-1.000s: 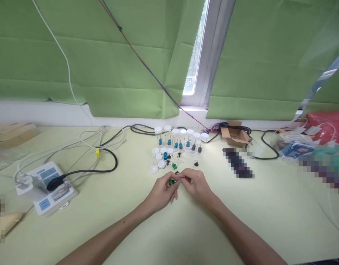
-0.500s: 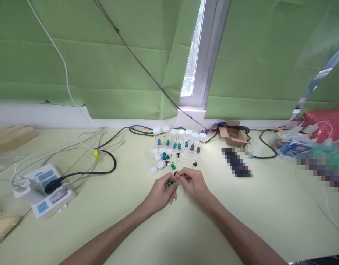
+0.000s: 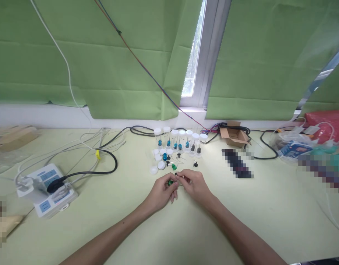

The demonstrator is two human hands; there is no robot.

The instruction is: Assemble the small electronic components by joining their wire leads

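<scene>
My left hand (image 3: 164, 189) is closed on a small green part (image 3: 170, 182), mostly covered by its fingers. Against it, my right hand (image 3: 193, 183) pinches a small black part (image 3: 176, 174) with a thin wire or pin near it. Just beyond my fingertips lies another green part (image 3: 174, 166). Behind that are loose black pieces, one of them a black disc with a pin (image 3: 195, 164), and a blue part (image 3: 165, 156). White caps (image 3: 161, 165) lie to the left. Several clear capped vials (image 3: 179, 141) stand in a row behind, with blue or dark pieces inside.
On the left, a white power strip (image 3: 66, 198) holds plugs with black and white cables (image 3: 114, 162). An open cardboard box (image 3: 234, 136) stands at the back right, a blurred dark object (image 3: 237, 163) in front of it. Bags and packets (image 3: 295, 149) fill the far right.
Both hands stay together in nearly the same place, with only slight finger movement. The whole view has shifted a little.
</scene>
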